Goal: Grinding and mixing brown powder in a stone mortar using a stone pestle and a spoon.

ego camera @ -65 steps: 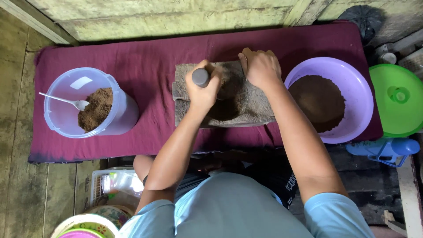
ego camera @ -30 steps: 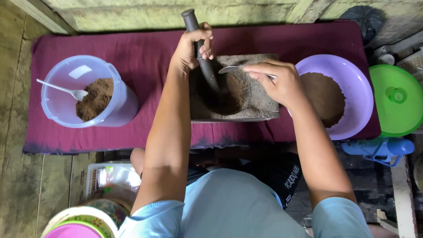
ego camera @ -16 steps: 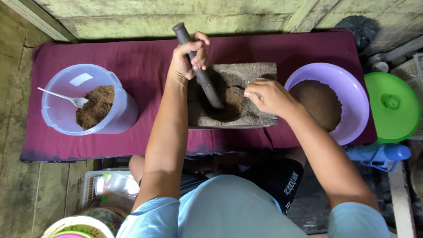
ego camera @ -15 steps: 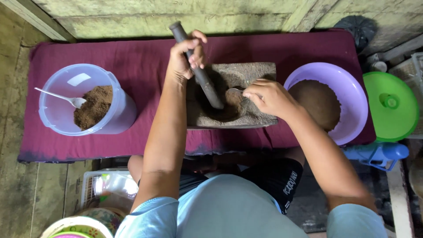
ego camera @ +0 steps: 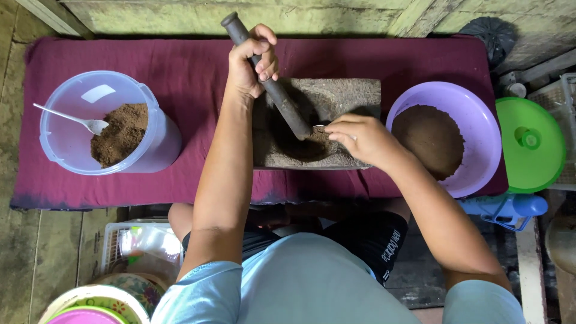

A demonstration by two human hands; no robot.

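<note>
A square stone mortar (ego camera: 354,96) sits mid-table on a maroon cloth (ego camera: 192,66). My left hand (ego camera: 252,57) grips a dark pestle (ego camera: 282,102), tilted with its tip down in the mortar's hollow. My right hand (ego camera: 360,138) holds a small metal spoon (ego camera: 318,128) at the hollow, next to the pestle tip, over brown ground powder. A clear plastic tub (ego camera: 102,126) on the left holds brown powder and a second spoon (ego camera: 72,118). On the right stands a purple bowl (ego camera: 468,102) with brown powder.
A green lid (ego camera: 528,144) lies to the right, off the cloth, with a blue object (ego camera: 510,207) below it. Stacked colourful bowls (ego camera: 96,300) and a white basket (ego camera: 138,240) sit low on the left. A wooden wall runs along the top.
The pestle was upright in the mortar under my left hand; it is now lifted and tilted left. My right hand left the mortar's edge, took a spoon and moved into the hollow.
</note>
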